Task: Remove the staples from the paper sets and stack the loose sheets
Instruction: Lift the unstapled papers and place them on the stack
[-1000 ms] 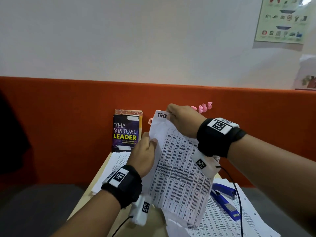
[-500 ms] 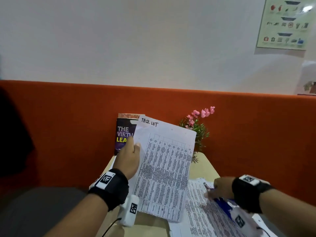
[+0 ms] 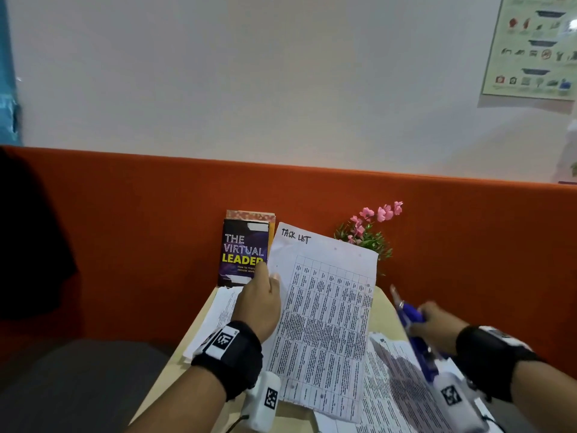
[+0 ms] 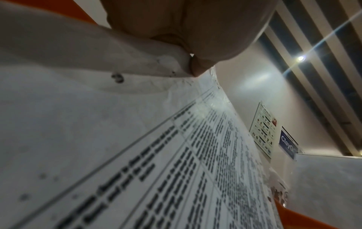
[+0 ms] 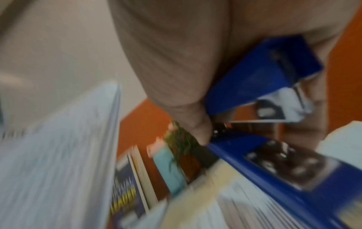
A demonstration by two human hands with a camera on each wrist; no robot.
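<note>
Black wrist straps (image 3: 229, 357) carry square-coded tags and white camera pods (image 3: 262, 401).

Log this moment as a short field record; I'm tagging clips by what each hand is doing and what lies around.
left hand: left hand holds the paper set headed "TASK LIST" upright by its left edge
right hand: right hand grips the blue stapler, raised off the table, blurred
loose sheets: printed sheets lie under the stapler; another pile sits left of the left hand
table: light wood table
background: book and pink flowers against the orange partition
</note>
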